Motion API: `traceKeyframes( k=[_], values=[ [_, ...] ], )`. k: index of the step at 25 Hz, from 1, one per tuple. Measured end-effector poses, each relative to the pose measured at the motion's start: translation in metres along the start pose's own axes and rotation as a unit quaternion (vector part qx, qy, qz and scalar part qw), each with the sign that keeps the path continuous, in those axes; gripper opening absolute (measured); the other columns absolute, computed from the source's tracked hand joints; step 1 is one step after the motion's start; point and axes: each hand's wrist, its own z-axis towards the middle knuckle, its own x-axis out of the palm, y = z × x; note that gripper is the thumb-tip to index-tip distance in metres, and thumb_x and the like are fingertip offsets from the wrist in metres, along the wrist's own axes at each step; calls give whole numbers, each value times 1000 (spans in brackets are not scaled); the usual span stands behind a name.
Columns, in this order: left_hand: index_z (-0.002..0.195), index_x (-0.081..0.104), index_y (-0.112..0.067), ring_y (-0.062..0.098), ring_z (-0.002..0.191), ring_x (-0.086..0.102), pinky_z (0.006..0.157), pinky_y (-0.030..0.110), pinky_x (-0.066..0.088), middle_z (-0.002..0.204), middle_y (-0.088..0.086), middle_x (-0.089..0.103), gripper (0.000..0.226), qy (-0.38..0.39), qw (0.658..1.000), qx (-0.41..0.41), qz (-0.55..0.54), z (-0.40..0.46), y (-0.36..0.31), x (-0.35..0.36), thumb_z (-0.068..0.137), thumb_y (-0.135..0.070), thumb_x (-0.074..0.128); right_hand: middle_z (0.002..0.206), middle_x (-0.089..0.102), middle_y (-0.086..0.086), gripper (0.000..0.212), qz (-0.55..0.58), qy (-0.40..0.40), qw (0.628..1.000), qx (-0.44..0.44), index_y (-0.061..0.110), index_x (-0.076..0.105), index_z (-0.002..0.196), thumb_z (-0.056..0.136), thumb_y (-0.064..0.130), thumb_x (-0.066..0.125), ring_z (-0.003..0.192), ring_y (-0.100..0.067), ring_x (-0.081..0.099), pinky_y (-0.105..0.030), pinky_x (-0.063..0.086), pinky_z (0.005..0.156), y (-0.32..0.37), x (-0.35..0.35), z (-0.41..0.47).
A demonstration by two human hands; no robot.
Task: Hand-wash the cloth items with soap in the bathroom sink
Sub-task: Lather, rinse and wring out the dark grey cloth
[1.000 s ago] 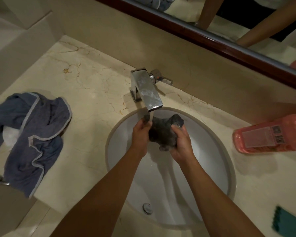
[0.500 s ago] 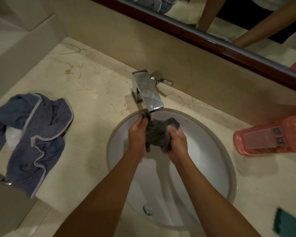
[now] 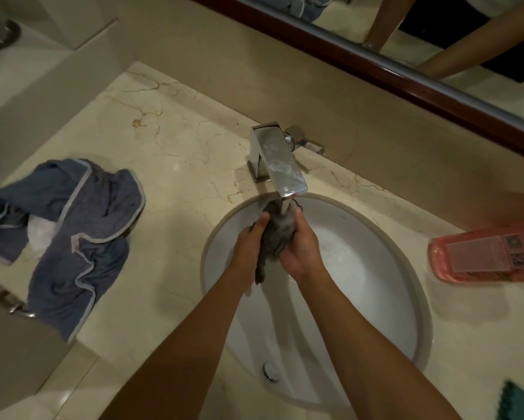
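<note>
A person's two hands work a small dark grey cloth (image 3: 275, 237) under the running tap (image 3: 277, 165) of a bathroom sink (image 3: 376, 268). The left hand (image 3: 248, 247) grips the cloth from its left side, thumb up near the top; the right hand (image 3: 301, 247) is wrapped round it from the right, fingers curled in. The cloth sits between the two palms, bunched into a roll whose long axis runs from the spout toward the person, a loose tail hanging out below the left hand over the bowl. The stream falls on its upper end, just beyond the fingertips. Both hands are equally close, so any next squeeze or rub turns on sliding the palms along that axis, judged from the grip.

Compared with a second ago, the cloth has been gathered from a wide lump held between spread hands into a narrower, upright bundle, and the hands have closed together and moved up right under the spout.

On the marble worktop (image 3: 179, 147) a blue garment with pale trim (image 3: 79, 234) lies crumpled to the left, well apart from the sink. A pink bottle (image 3: 485, 250) lies on its side to the right, and a teal item (image 3: 521, 401) shows at the near right edge. A mirror (image 3: 436, 40) runs along the wall behind.
</note>
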Motion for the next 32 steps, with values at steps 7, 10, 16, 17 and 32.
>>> traceKeyframes(
  k=[7, 10, 16, 17, 32],
  values=[
    [108, 72, -19, 25, 104, 68, 92, 32, 54, 102, 6, 74, 34, -35, 994, 25, 102, -3, -7, -11, 101, -46, 54, 124, 70, -16, 43, -63, -19, 998, 12, 14, 61, 132, 103, 43, 47, 118, -33, 64, -46, 52, 96, 0, -1, 9],
    [117, 68, -18, 22, 106, 66, 88, 31, 58, 108, 3, 72, 26, -75, 989, 109, 60, -6, -11, -18, 103, -34, 54, 124, 70, -12, 42, -179, -15, 984, -2, 19, 63, 130, 104, 47, 45, 115, -31, 65, -46, 55, 93, 0, -8, 13],
    [121, 65, -18, 26, 112, 65, 97, 51, 56, 118, 10, 68, 38, -79, 990, 118, 9, -4, -23, -17, 103, -46, 46, 117, 74, -9, 29, -235, 2, 971, -47, 17, 64, 127, 106, 24, 46, 111, -27, 69, -42, 56, 93, 4, -22, 13],
    [117, 65, -20, 28, 112, 66, 95, 52, 57, 117, 11, 68, 39, -73, 990, 117, -6, -3, -23, -18, 99, -50, 47, 114, 75, -9, 27, -245, -7, 968, -48, 17, 66, 123, 106, 23, 46, 107, -26, 70, -41, 58, 89, 6, -21, 12],
    [122, 55, -18, 27, 113, 65, 88, 40, 59, 118, 11, 67, 18, -46, 987, 149, 41, 4, -16, -16, 107, -22, 48, 123, 70, -12, 28, -137, -3, 990, -42, 22, 56, 133, 106, 25, 45, 114, -32, 66, -53, 56, 92, 11, -15, 18]
  ],
)
